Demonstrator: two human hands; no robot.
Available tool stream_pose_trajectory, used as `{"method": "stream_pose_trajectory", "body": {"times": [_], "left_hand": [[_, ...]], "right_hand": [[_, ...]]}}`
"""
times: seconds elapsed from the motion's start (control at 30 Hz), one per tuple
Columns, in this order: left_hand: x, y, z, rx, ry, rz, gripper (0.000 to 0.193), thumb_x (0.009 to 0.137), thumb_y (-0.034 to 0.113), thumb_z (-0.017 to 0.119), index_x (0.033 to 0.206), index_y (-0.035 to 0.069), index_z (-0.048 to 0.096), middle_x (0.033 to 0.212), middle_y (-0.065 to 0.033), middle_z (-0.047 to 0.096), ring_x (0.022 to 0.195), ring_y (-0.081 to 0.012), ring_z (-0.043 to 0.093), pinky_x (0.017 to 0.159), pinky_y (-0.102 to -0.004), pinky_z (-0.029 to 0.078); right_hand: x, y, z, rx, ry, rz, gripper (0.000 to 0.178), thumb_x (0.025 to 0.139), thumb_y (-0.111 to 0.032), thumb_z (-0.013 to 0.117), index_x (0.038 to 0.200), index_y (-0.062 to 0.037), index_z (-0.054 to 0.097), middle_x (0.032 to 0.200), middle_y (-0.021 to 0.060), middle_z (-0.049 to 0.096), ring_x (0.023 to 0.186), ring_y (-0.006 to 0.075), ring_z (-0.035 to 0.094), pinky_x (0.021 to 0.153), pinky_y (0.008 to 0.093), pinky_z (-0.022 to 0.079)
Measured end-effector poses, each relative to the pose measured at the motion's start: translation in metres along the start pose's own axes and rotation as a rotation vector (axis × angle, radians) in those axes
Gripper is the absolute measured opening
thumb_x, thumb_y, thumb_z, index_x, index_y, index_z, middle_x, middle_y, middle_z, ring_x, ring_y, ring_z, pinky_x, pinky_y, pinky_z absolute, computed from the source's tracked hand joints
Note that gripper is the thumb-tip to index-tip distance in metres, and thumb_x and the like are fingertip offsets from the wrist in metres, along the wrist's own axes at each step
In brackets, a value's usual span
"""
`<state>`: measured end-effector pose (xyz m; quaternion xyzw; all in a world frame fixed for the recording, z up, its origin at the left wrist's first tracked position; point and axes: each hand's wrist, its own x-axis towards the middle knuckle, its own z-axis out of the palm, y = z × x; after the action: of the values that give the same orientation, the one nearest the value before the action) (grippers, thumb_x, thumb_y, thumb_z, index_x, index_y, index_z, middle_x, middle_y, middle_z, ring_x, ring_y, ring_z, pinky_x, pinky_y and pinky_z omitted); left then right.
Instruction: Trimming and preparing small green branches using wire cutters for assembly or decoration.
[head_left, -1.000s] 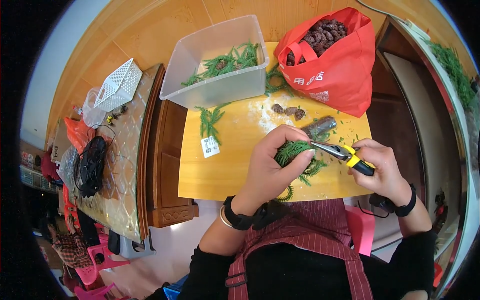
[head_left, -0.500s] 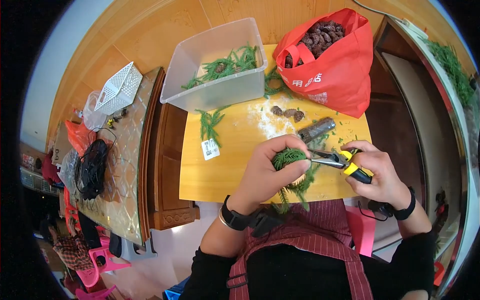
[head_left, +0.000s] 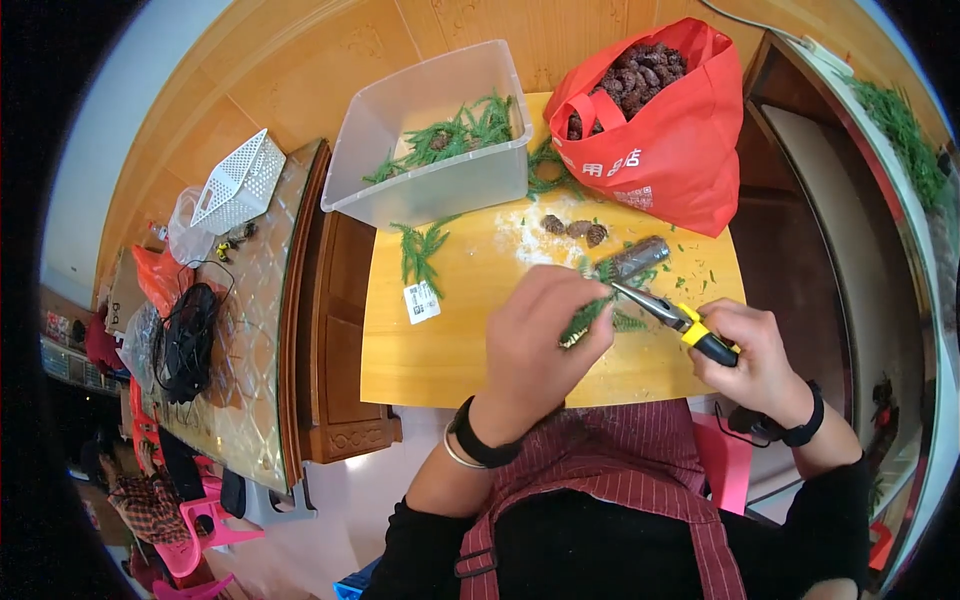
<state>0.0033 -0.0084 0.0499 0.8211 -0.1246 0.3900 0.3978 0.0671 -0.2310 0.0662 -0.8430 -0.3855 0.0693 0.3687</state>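
Observation:
My left hand is closed around a green artificial pine sprig, pinched between thumb and fingers; part of it is hidden behind the hand. In my right hand is a pair of needle-nose pliers with yellow and black handles. Their tips point left and touch or nearly touch the sprig beside my left fingertips. Just beyond lies a dark cylindrical roll in clear wrapping. A few brown pine cones rest on the yellow table near white powder.
A translucent bin with green sprigs stands at the back left. Beside it, a red bag is full of pine cones. A loose sprig with a white tag lies at the left. Another table with a white basket stands further left.
My left hand has turned, so its back faces up and the sprig points differently. The pliers' tips have moved up and slightly left, with the tool now slanting more.

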Motion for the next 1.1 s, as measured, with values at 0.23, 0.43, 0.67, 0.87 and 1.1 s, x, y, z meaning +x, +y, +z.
{"method": "stream_pose_trajectory", "body": {"times": [0.23,0.43,0.67,0.87,1.1], "left_hand": [[-0.002,-0.004,-0.007,-0.749,-0.224,-0.495,0.016,0.075,0.001,0.063,0.090,0.003,0.058,0.082,-0.0003,0.057,0.061,-0.0080,0.051,0.052,-0.0179,0.038],[-0.008,0.002,-0.014,-1.234,-0.365,-1.060,0.022,0.070,0.008,0.064,0.089,0.003,0.056,0.090,-0.0045,0.053,0.080,-0.0106,0.050,0.070,-0.0218,0.039],[0.001,-0.003,-0.005,-0.365,-0.152,-0.296,0.013,0.071,-0.002,0.062,0.083,0.001,0.058,0.081,-0.0048,0.056,0.073,-0.0117,0.053,0.066,-0.0230,0.042],[0.000,-0.001,-0.005,-0.481,-0.146,-0.365,0.014,0.070,-0.003,0.061,0.083,0.000,0.058,0.082,-0.0051,0.056,0.072,-0.0111,0.052,0.065,-0.0215,0.041],[-0.007,-0.006,-0.013,-1.196,-0.402,-1.011,0.019,0.072,0.011,0.063,0.089,0.004,0.056,0.090,-0.0038,0.054,0.079,-0.0092,0.050,0.064,-0.0197,0.040]], "right_hand": [[0.005,0.004,0.000,0.103,0.006,-0.172,0.011,0.061,-0.003,0.063,0.067,-0.0010,0.054,0.073,0.0104,0.058,0.081,0.0288,0.058,0.074,0.0338,0.046],[0.013,0.008,-0.004,0.085,-0.006,-0.370,0.012,0.060,-0.004,0.064,0.066,-0.0019,0.054,0.069,0.0102,0.057,0.087,0.0316,0.058,0.075,0.0370,0.045],[0.002,0.004,-0.001,0.027,0.010,-0.130,0.010,0.061,-0.003,0.063,0.064,-0.0014,0.053,0.071,0.0118,0.058,0.073,0.0271,0.060,0.062,0.0310,0.047],[0.003,0.007,0.004,0.170,-0.060,-0.033,0.011,0.062,-0.004,0.063,0.066,-0.0010,0.053,0.073,0.0114,0.059,0.083,0.0285,0.059,0.069,0.0331,0.046],[0.015,0.013,0.003,0.161,-0.016,-0.358,0.012,0.061,-0.005,0.065,0.066,-0.0025,0.054,0.072,0.0102,0.058,0.090,0.0310,0.057,0.075,0.0378,0.045]]}}
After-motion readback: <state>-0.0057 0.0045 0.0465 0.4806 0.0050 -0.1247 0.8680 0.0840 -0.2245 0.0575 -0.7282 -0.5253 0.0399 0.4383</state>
